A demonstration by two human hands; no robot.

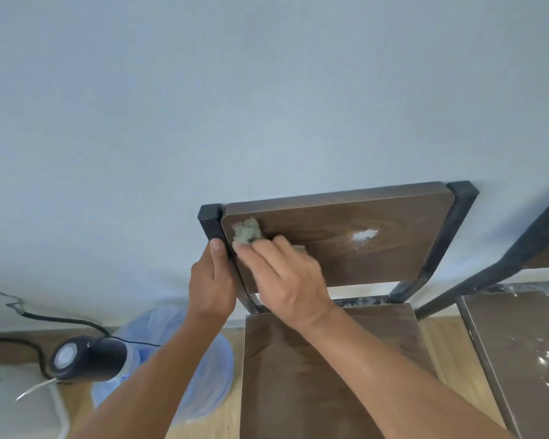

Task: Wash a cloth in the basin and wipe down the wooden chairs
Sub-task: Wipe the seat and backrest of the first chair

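A dark wooden chair with a black metal frame stands against the pale wall; its backrest (362, 245) carries a white powdery smear right of centre. A crumpled grey-green cloth (247, 231) is pressed against the backrest's upper left corner under the fingers of my right hand (286, 277). My left hand (212, 280) grips the black left post of the backrest, thumb pointing up. The chair's seat (298, 375) lies below, partly hidden by my right forearm.
A second chair stands at the right, its seat (520, 343) spotted with white marks and its black frame slanting up. At the left, on the wooden floor, are a blue plastic-lined bin (203, 375), a black round lamp-like device (89, 359) with cables, and a white box.
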